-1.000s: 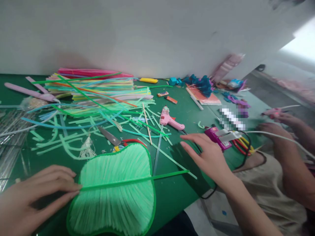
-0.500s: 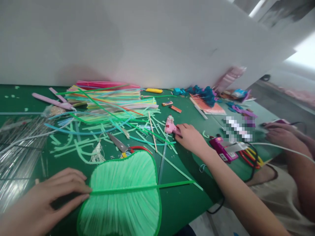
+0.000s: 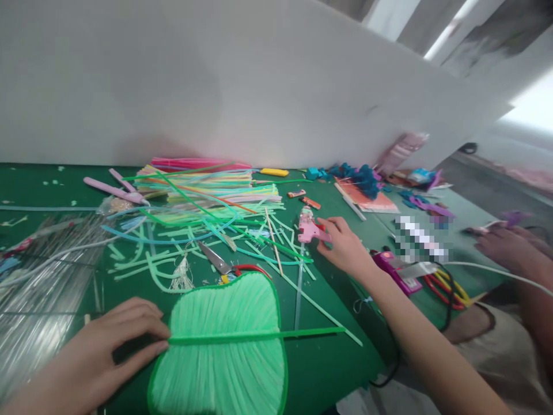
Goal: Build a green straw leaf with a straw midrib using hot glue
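A green leaf [image 3: 224,369] made of fuzzy stems, with a darker rim and midrib, lies at the front of the table. My left hand [image 3: 116,346] pinches the left end of the midrib between thumb and fingers. The midrib's other end sticks out past the leaf as a bare stem [image 3: 315,332]. My right hand [image 3: 345,248] is closed on the handle of a pink hot glue gun [image 3: 307,226], whose nozzle points away from me. A clear glue stick [image 3: 299,288] trails from the gun's back end. Red-handled scissors [image 3: 216,258] lie just beyond the leaf.
Fuzzy stems [image 3: 207,196] in many colours are piled at the back, with loose green offcuts before them. Wires [image 3: 56,282] cover the left side. A purple power strip [image 3: 395,271] and cables sit right of my forearm. At far right, another person's hands [image 3: 510,248] work.
The glue gun has turned a little in my right hand, so its red trigger now shows. My left hand keeps its pinch on the leaf. The whole view has shifted slightly.
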A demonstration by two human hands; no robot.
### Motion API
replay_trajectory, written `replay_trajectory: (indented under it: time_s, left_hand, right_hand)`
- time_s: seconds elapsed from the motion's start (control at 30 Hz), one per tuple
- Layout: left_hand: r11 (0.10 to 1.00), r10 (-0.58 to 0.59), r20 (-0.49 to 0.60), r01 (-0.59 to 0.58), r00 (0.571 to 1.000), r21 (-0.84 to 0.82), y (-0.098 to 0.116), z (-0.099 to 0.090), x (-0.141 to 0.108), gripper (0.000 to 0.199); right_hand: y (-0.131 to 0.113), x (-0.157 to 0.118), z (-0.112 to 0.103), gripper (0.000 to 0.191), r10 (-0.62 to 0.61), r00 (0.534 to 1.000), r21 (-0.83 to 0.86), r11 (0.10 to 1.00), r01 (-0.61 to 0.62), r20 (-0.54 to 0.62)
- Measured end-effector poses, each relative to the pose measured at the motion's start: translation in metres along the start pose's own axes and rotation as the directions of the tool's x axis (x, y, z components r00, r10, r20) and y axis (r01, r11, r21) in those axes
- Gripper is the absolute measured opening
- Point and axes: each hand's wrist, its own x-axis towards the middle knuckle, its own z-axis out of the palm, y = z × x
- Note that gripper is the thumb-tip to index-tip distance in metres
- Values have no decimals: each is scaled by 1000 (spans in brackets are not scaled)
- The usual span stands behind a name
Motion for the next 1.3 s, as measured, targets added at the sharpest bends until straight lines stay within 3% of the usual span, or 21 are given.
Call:
replay_trajectory:
  time_s: [0.1,0.2,0.4,0.53,0.7,0.83,0.93,1.07,1.13,1.17,1.3]
  left_hand:
    - [1000,13,147,-12,989,-8,-7,0,-3,13]
    - [1000,-16,175,19,984,-19,-5,-1,-2,15]
    - [998,-36,226,47,974,-44,1,-5,1,17]
    - [998,-41,236,53,971,-46,0,-5,2,18]
    - [997,-46,234,61,971,-56,1,-7,0,19]
    - [994,-40,238,64,970,-90,5,-9,1,19]
    - [985,-55,209,87,976,-146,6,-11,5,22]
    - [959,-211,71,220,975,-176,2,-15,9,29]
    - [949,-281,4,279,960,-148,0,-16,10,30]
    - [951,-284,-23,278,959,-135,-1,-15,12,30]
    - [944,-313,-129,293,941,-151,3,-5,19,28]
  right_hand:
    - [2,-1,3,43,21,998,15,1000,-20,-58]
    - [2,0,2,37,99,984,32,995,-96,-150]
    - [6,8,-16,43,288,906,171,954,-244,-310]
    - [6,12,-23,39,427,861,328,884,-332,-278]
    - [-4,11,-20,29,544,829,552,734,-395,-129]
    - [-22,2,-26,25,484,875,729,587,-353,34]
    - [-38,-10,-40,29,427,899,820,478,-313,94]
    - [-61,-34,-65,25,374,919,904,338,-263,128]
    - [-73,-45,-77,20,304,941,917,313,-248,150]
    - [-80,-50,-83,19,245,957,914,332,-235,157]
    - [-121,-57,-95,7,-8,981,775,615,-147,192]
